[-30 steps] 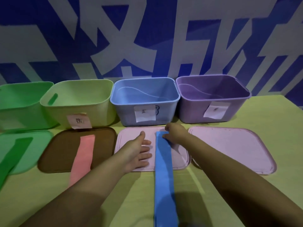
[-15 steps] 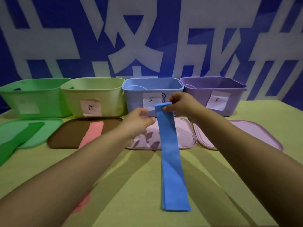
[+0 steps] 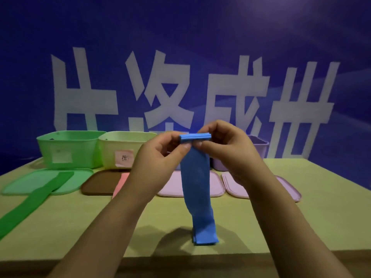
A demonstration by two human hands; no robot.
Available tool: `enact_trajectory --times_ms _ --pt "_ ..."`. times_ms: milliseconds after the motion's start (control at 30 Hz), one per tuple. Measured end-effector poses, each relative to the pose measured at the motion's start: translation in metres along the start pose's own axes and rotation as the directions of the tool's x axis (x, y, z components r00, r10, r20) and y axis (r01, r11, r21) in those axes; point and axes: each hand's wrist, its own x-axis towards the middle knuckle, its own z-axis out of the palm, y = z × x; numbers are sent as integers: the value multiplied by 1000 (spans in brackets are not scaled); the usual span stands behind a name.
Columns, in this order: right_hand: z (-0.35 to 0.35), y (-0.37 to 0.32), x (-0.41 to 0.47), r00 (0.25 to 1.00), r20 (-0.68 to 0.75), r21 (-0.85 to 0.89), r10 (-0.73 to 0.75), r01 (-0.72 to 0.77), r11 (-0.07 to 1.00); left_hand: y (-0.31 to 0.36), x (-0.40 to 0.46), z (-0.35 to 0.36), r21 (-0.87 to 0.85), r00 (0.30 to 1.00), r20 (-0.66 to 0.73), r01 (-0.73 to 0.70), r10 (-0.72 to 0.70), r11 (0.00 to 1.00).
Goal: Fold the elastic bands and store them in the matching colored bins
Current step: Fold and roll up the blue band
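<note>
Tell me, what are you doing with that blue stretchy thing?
A person holds up a blue band, pinching its top edge with the left hand and the right hand. The top looks rolled over, and the rest hangs down to the table. A green band and a pink band lie on lids, waiting. Coloured bins stand in a row behind.

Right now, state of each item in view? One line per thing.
blue band: held up by both hands, top end rolled, lower end hanging to the table
left hand: pinching the band's top
right hand: pinching the band's top
green band: flat, unfolded, partly on the green lid
pink band: lying on the brown lid, unfolded
green bin: open, lid off
yellow bin: open, lid off
</note>
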Motion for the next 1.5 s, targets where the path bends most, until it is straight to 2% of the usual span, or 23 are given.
enact_trajectory --times_ms 133,300,400,600,833,900,1033,1267,1500 --pt "7 -20 -15 999 16 66 -35 34 997 25 -16 -6 -60 998 -31 -56 54 997" --pt "16 -34 -24 999 29 146 -41 37 989 38 -26 -12 -146 995 -85 -69 57 987" --pt "25 -32 -35 996 -3 199 -89 88 976 38 -34 -16 -174 993 -94 -82 66 981" --pt "46 12 -64 963 -137 99 -232 247 964 20 -63 -18 -79 998 -65 -24 19 997" --pt "54 46 -78 953 -90 1 -290 291 957 -6 -83 -21 91 997 43 64 -68 994" --pt "52 52 -80 949 -84 -47 -303 300 953 -12 -86 -20 40 991 52 117 -119 992" --pt "47 61 -84 949 -115 -72 -295 288 955 -21 -89 -23 -189 974 72 224 -215 956" --pt "48 72 -86 942 -156 -23 -296 296 955 -32 -88 -21 -305 965 91 261 -245 916" --pt "51 76 -84 935 -161 -22 -316 316 948 -33 -86 -24 -308 969 114 244 -218 920"
